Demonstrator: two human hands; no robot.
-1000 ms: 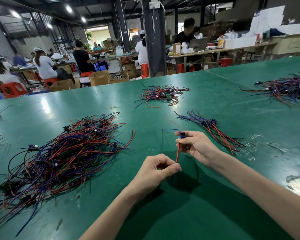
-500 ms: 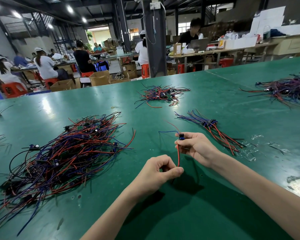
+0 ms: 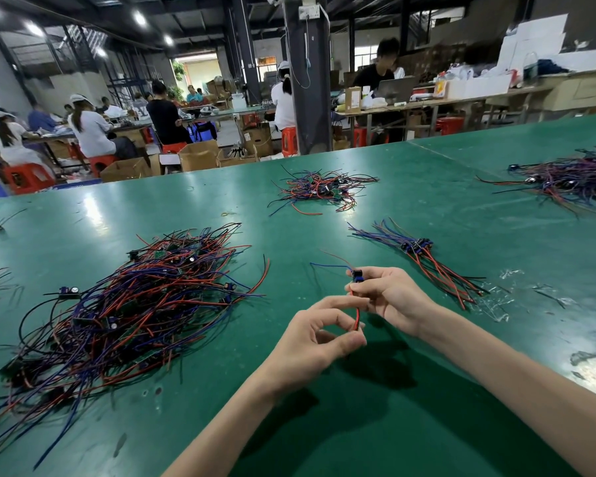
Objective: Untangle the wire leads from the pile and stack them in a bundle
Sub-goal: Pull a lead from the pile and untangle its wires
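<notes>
A large tangled pile of red, blue and black wire leads (image 3: 124,304) lies on the green table (image 3: 427,208) to my left. A neat bundle of leads (image 3: 424,256) lies to the right of my hands. My right hand (image 3: 389,297) grips one wire lead (image 3: 357,280) by its small blue part, with thin red and blue ends sticking out to the far side. My left hand (image 3: 317,342) pinches the lower red end of the same lead between thumb and fingers, just above the table.
A smaller loose pile of leads (image 3: 320,191) lies farther back at the centre, and another pile (image 3: 572,180) sits at the far right. Scraps of clear plastic (image 3: 496,304) lie near the bundle. People work at tables beyond the far edge.
My left hand has slid slightly down and right along the red wire, so less of it shows between my hands. My right hand keeps its grip in nearly the same place.
</notes>
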